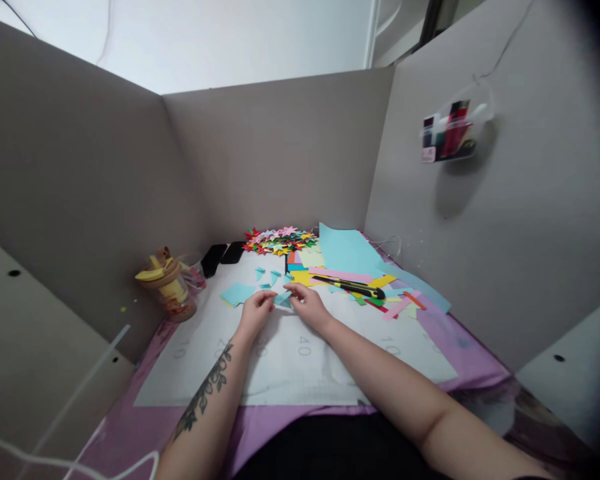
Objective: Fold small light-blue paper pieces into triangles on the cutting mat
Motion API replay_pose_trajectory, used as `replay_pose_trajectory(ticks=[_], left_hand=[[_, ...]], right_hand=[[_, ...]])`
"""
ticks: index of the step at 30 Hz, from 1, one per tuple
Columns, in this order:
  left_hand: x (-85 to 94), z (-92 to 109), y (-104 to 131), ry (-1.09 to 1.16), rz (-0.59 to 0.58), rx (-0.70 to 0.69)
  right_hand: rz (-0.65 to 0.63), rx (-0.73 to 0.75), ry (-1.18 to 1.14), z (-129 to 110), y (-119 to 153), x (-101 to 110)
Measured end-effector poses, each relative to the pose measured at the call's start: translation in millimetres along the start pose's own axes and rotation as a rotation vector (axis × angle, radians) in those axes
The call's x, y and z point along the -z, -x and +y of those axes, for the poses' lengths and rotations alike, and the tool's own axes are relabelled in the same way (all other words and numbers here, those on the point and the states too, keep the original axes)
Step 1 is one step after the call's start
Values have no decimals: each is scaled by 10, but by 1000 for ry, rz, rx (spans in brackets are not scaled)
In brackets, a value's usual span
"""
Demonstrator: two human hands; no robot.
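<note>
Between my two hands is a small piece of light-blue paper (283,300), partly folded. Its left edge is pinched by my left hand (258,309), and its right side by the fingers of my right hand (306,303). Just beyond lie several small folded blue paper pieces (275,275). To the left of my left hand rests a stack of light-blue paper squares (237,294). A black and yellow utility knife (353,287) lies to the right, beyond my right hand, on coloured paper scraps.
Folded paper stars (280,240) are heaped at the back, beside dark phones (233,253). A large blue sheet (350,248) leans at the back right. A lidded cup (173,293) stands left. Grey partitions (280,153) surround the table; a plastic container (453,137) hangs on the right one.
</note>
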State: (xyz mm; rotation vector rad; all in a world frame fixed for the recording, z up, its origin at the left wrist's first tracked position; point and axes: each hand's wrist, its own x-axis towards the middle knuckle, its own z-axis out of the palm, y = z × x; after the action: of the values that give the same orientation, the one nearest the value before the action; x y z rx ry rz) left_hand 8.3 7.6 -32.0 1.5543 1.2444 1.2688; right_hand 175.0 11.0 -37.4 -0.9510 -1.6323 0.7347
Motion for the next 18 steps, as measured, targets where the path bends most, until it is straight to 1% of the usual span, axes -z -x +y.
replay_pose_trajectory(ticks=[3,5,9,12,14,16,18], left_hand=[[-8,7,14,-39,-35,-15],[-16,29,31,-55,-53,-26],[-30,85,68,-120,-83,-56],[-37,88,83,-194,-120,-94],[-39,72,83,-217,-116,-100],[-39,56,77,-205,-77,-86],[-34,53,69,-183,-32,-66]], right_hand=[[-21,34,32,-12,8,-12],[-13,36,53,-26,12,-15],[29,-14,76,-50,9,10],[51,-61,69,-42,-1,22],[56,-108,-3,-17,-13,17],[51,-177,-152,17,-29,8],[58,-280,-329,44,-43,0]])
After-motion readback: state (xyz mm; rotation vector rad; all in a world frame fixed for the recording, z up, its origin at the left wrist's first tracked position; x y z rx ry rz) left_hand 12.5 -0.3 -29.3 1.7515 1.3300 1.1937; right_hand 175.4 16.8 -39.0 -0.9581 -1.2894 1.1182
